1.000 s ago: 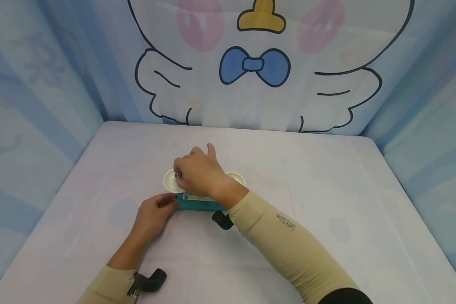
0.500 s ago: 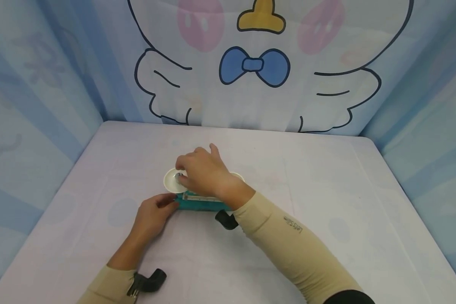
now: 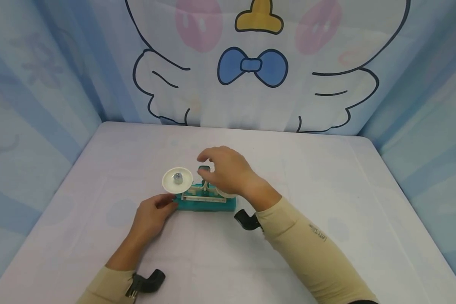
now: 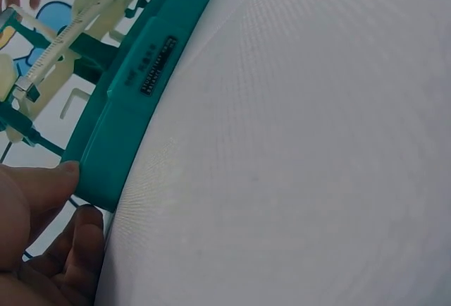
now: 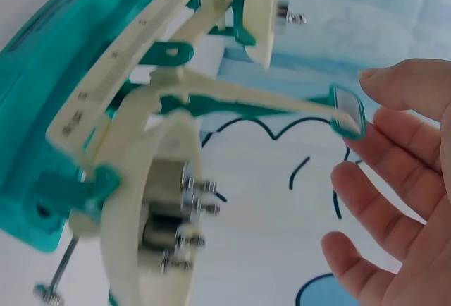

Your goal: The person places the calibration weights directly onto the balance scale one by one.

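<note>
A toy balance scale with a teal base and cream pans stands at mid-table. One metal weight sits on its left pan. Several metal weights crowd the other pan in the right wrist view. My left hand pinches the left end of the base, thumb above and fingers at the lower edge. Nothing is in my right hand, whose fingers are spread. It hovers beside the small window atop the central post and partly covers the right pan in the head view.
White cloth covers the table. Blue patterned curtains hang at both sides, and a cartoon-printed curtain closes off the back. A black wrist mount juts from each sleeve.
My right hand has let go of the weight on the left pan and moved right, uncovering the pan and the central post. My left hand has stayed at the base.
</note>
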Demonstrator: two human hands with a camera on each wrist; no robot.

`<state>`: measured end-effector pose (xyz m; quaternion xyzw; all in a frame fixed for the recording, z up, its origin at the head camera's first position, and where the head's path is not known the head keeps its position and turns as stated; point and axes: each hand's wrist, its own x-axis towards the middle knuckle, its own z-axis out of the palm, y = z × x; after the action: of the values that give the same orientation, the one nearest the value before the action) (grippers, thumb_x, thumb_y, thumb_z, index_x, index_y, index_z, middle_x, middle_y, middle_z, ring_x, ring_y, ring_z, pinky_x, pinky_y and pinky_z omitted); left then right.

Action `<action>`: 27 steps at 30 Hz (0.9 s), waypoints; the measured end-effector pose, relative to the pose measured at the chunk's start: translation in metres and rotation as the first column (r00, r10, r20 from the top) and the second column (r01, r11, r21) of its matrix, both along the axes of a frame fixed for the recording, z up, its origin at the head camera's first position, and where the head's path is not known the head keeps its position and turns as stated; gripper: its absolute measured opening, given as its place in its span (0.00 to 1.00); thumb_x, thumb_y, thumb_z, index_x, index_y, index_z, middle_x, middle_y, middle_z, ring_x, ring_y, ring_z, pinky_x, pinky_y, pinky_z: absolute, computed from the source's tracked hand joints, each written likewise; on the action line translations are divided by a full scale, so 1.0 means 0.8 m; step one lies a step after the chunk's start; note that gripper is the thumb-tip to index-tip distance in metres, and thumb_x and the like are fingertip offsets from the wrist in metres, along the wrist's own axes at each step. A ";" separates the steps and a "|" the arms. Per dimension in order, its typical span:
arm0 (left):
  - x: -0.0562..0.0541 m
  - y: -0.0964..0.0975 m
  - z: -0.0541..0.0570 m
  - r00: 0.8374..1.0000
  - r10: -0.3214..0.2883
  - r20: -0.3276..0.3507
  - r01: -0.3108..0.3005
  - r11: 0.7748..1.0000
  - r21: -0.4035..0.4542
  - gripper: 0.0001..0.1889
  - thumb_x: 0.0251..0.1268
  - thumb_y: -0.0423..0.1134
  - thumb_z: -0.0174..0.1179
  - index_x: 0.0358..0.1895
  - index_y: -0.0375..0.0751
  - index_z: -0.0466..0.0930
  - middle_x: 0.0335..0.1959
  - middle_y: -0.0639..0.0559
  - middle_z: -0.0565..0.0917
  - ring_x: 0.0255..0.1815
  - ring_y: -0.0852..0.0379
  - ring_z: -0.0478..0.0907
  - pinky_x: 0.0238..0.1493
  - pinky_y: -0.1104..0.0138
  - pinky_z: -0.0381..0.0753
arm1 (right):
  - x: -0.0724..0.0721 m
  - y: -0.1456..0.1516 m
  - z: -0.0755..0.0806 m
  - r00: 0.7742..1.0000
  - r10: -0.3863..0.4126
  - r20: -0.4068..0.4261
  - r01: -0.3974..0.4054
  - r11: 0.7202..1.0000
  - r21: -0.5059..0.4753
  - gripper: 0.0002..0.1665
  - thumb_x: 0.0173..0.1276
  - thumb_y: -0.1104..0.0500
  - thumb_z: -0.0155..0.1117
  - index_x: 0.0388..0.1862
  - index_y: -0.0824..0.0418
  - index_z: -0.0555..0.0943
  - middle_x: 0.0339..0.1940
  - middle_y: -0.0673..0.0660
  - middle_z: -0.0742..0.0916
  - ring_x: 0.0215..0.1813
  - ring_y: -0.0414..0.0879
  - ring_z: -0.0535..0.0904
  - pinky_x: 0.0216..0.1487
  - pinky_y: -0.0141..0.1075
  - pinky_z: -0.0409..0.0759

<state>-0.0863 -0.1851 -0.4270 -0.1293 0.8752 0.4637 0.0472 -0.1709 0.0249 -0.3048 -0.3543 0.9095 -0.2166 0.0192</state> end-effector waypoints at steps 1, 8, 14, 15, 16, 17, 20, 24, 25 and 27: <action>0.000 0.000 0.000 1.000 0.000 -0.001 0.000 1.000 0.002 0.22 0.72 0.42 0.59 0.64 0.33 0.76 0.59 0.35 0.80 0.63 0.39 0.74 0.63 0.46 0.72 | 0.001 0.006 0.000 1.000 -0.007 0.006 0.008 1.000 -0.021 0.17 0.72 0.53 0.65 0.56 0.58 0.83 0.53 0.52 0.87 0.55 0.46 0.80 0.55 0.39 0.79; -0.001 -0.003 -0.001 1.000 0.000 0.001 0.000 1.000 0.001 0.22 0.72 0.42 0.59 0.64 0.33 0.77 0.59 0.35 0.80 0.63 0.39 0.74 0.63 0.47 0.72 | 0.007 0.041 -0.010 0.998 -0.058 0.033 0.062 0.987 -0.145 0.16 0.70 0.56 0.66 0.54 0.60 0.83 0.51 0.54 0.87 0.52 0.48 0.80 0.53 0.44 0.78; -0.002 -0.004 -0.002 1.000 0.001 0.008 -0.001 1.000 0.001 0.22 0.72 0.42 0.59 0.64 0.33 0.76 0.60 0.35 0.80 0.63 0.39 0.74 0.63 0.47 0.72 | 0.012 0.062 -0.026 0.992 -0.120 0.033 0.124 0.972 -0.199 0.16 0.69 0.56 0.67 0.53 0.62 0.83 0.50 0.55 0.87 0.51 0.49 0.80 0.52 0.44 0.80; -0.002 -0.004 -0.002 1.000 0.001 0.008 -0.001 1.000 0.001 0.22 0.73 0.42 0.59 0.64 0.33 0.76 0.60 0.35 0.80 0.63 0.39 0.74 0.63 0.47 0.72 | 0.012 0.065 -0.030 0.991 -0.126 0.035 0.131 0.971 -0.202 0.17 0.69 0.56 0.67 0.53 0.62 0.83 0.50 0.55 0.87 0.51 0.50 0.80 0.52 0.45 0.80; -0.002 -0.004 -0.002 1.000 0.003 0.007 -0.003 1.000 0.000 0.22 0.72 0.42 0.59 0.64 0.33 0.76 0.59 0.35 0.80 0.63 0.39 0.74 0.63 0.47 0.72 | 0.013 0.068 -0.033 0.990 -0.135 0.041 0.140 0.969 -0.203 0.17 0.69 0.56 0.67 0.53 0.62 0.83 0.50 0.55 0.87 0.51 0.50 0.80 0.52 0.44 0.80; -0.002 -0.004 -0.002 1.000 0.003 0.007 -0.003 1.000 -0.001 0.22 0.72 0.42 0.59 0.64 0.32 0.76 0.59 0.35 0.80 0.63 0.39 0.74 0.63 0.47 0.72 | 0.014 0.070 -0.036 0.989 -0.139 0.044 0.145 0.968 -0.204 0.17 0.69 0.56 0.67 0.53 0.62 0.83 0.50 0.55 0.87 0.51 0.50 0.80 0.52 0.45 0.80; -0.002 -0.003 -0.001 1.000 0.006 0.005 -0.006 1.000 0.000 0.22 0.72 0.41 0.59 0.64 0.32 0.76 0.59 0.34 0.80 0.62 0.39 0.74 0.62 0.47 0.73 | 0.017 0.079 -0.044 0.987 -0.152 0.052 0.159 0.966 -0.202 0.18 0.69 0.56 0.67 0.53 0.63 0.83 0.50 0.56 0.87 0.50 0.51 0.80 0.51 0.45 0.80; -0.001 -0.003 0.000 1.000 0.015 0.014 -0.015 1.000 0.005 0.22 0.72 0.41 0.59 0.64 0.32 0.76 0.59 0.34 0.80 0.63 0.39 0.74 0.63 0.47 0.73 | 0.023 0.089 -0.051 0.982 -0.181 0.061 0.190 0.963 -0.192 0.20 0.68 0.55 0.69 0.55 0.63 0.82 0.51 0.56 0.86 0.50 0.51 0.80 0.51 0.46 0.80; -0.001 -0.003 0.000 1.000 0.018 0.019 -0.018 1.000 0.009 0.22 0.72 0.41 0.59 0.64 0.32 0.76 0.60 0.34 0.79 0.63 0.39 0.74 0.63 0.47 0.73 | 0.025 0.092 -0.053 0.980 -0.188 0.061 0.196 0.963 -0.187 0.20 0.68 0.55 0.69 0.56 0.63 0.82 0.51 0.56 0.86 0.50 0.51 0.80 0.51 0.46 0.80; 0.000 -0.003 0.001 0.999 0.023 0.030 -0.023 1.000 0.016 0.23 0.72 0.41 0.59 0.64 0.32 0.75 0.60 0.34 0.79 0.64 0.39 0.73 0.63 0.47 0.72 | 0.029 0.096 -0.056 0.978 -0.199 0.064 0.208 0.962 -0.178 0.21 0.68 0.55 0.69 0.57 0.63 0.82 0.52 0.56 0.86 0.50 0.51 0.80 0.51 0.47 0.81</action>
<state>-0.0861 -0.1873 -0.4263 -0.1457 0.8692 0.4692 0.0558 -0.1480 0.1017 -0.3494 -0.2543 0.9165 -0.3086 -0.0152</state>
